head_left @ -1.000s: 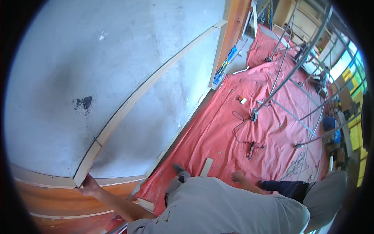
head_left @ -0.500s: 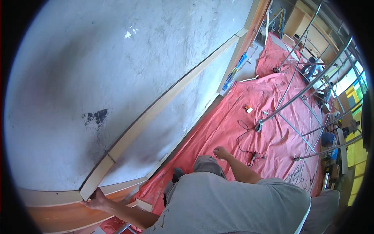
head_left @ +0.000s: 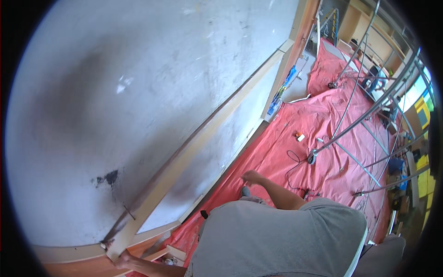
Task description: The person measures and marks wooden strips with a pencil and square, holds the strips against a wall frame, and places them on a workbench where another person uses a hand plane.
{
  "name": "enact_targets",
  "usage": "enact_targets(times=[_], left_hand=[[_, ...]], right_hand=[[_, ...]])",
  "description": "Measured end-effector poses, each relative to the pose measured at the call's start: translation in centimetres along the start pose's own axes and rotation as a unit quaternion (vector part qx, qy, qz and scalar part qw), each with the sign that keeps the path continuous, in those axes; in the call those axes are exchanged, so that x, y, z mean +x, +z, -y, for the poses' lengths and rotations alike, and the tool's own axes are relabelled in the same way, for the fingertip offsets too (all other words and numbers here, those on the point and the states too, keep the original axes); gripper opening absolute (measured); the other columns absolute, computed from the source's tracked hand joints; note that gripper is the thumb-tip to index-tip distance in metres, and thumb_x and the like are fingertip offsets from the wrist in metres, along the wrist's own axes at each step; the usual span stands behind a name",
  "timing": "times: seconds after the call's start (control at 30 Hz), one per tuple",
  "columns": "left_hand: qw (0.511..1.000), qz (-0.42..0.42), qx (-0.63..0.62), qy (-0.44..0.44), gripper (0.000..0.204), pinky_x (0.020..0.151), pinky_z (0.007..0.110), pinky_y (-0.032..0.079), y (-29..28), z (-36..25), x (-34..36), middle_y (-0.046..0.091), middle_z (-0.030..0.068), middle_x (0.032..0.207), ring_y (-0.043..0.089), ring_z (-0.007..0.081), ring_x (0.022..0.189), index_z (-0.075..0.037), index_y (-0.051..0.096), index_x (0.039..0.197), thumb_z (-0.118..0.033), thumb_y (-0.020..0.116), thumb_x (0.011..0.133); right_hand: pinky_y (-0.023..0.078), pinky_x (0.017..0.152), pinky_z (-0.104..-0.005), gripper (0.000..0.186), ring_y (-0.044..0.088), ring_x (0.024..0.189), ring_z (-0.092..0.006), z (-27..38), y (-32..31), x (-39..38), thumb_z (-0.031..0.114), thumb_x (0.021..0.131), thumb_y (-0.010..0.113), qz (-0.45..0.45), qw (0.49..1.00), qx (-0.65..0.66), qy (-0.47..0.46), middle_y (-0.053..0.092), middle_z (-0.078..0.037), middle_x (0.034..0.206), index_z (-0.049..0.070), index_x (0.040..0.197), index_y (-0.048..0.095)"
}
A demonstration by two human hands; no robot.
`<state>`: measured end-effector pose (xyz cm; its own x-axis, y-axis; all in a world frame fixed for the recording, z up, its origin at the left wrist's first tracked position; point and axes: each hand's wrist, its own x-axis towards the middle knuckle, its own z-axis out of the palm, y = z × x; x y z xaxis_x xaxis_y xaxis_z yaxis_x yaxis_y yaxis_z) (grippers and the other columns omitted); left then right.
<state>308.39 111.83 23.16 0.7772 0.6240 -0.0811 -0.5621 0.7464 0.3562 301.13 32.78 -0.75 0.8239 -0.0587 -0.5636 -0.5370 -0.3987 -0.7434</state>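
My left hand point(head_left: 122, 259) is closed on the lower end of a long pale wooden board point(head_left: 173, 177), which slants up across the grey, patchy wall point(head_left: 138, 92). The board stands a little out from the wall near this end, with a brownish strip showing along its upper edge. A thin dark piece point(head_left: 129, 212) sticks out across the board above my hand. Over the red floor sheet, my right hand point(head_left: 254, 177) is held out with curled fingers, apart from the board. Whatever may be in it is hidden.
A red sheet point(head_left: 272, 152) covers the floor, with a cable point(head_left: 291, 171) and a small orange-and-white object point(head_left: 300, 137) on it. Wheeled metal scaffolding point(head_left: 360, 117) stands to the right. A person point(head_left: 376, 78) is beyond it. Wood pieces point(head_left: 175, 254) lie near my left forearm.
The board's lower end has swung outward from the wall, my left hand moving with it, lower and slightly right. My right hand has shifted a little left.
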Motion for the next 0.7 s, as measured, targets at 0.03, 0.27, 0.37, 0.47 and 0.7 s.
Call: enact_targets(times=[0.03,0.27,0.37,0.47,0.7], left_hand=[[0.989,0.113,-0.08,-0.053,0.061,0.103,0.068,0.045,-5.5,-4.2,3.2,0.064,0.0267,0.124,0.061,0.0444,0.116,0.01,0.057,0.129,-0.044,0.044,0.104],[0.995,0.097,0.0,-0.004,0.066,0.099,0.063,0.049,-3.5,-1.1,-4.8,0.065,0.0264,0.116,0.062,0.0441,0.112,0.008,0.061,0.121,-0.054,0.051,0.101],[0.997,0.035,0.068,0.031,0.069,0.099,0.059,0.051,-5.7,-3.3,-2.8,0.067,0.0251,0.113,0.065,0.0405,0.11,0.009,0.058,0.123,-0.055,0.058,0.1],[0.979,-0.159,0.088,0.091,0.064,0.098,0.054,0.053,1.0,3.4,-7.7,0.07,0.0222,0.106,0.068,0.0382,0.105,0.011,0.059,0.122,-0.049,0.065,0.1],[0.977,-0.135,0.132,0.102,0.062,0.098,0.054,0.053,3.4,5.6,-7.1,0.07,0.0222,0.108,0.068,0.0382,0.105,0.01,0.059,0.122,-0.048,0.063,0.102]], right_hand=[[0.062,0.064,-0.034,0.042,0.071,0.072,-0.0182,2.7,-0.8,1.7,0.044,0.106,0.063,-0.03,0.983,0.171,0.056,0.075,-0.008,0.091,0.004,0.11,0.075],[0.056,0.091,-0.0464,0.083,0.068,0.104,-0.0255,16.4,-14.2,2.1,0.075,0.101,0.049,-0.104,0.803,0.575,-0.117,0.07,-0.012,0.121,0.006,0.146,0.053],[0.053,0.099,-0.0477,0.091,0.065,0.114,-0.0277,21.4,-20.2,1.6,0.081,0.1,0.044,-0.137,0.736,0.633,-0.199,0.066,-0.015,0.129,0.006,0.151,0.046],[0.053,0.1,-0.0484,0.086,0.065,0.114,-0.0304,22.3,-26.6,2.7,0.077,0.103,0.042,-0.185,0.738,0.607,-0.23,0.065,-0.017,0.129,0.004,0.148,0.047],[0.055,0.08,-0.0412,0.064,0.068,0.084,-0.0271,27.5,-30.3,5.0,0.056,0.111,0.043,-0.267,0.709,0.599,-0.26,0.071,-0.015,0.097,-0.003,0.131,0.058]])
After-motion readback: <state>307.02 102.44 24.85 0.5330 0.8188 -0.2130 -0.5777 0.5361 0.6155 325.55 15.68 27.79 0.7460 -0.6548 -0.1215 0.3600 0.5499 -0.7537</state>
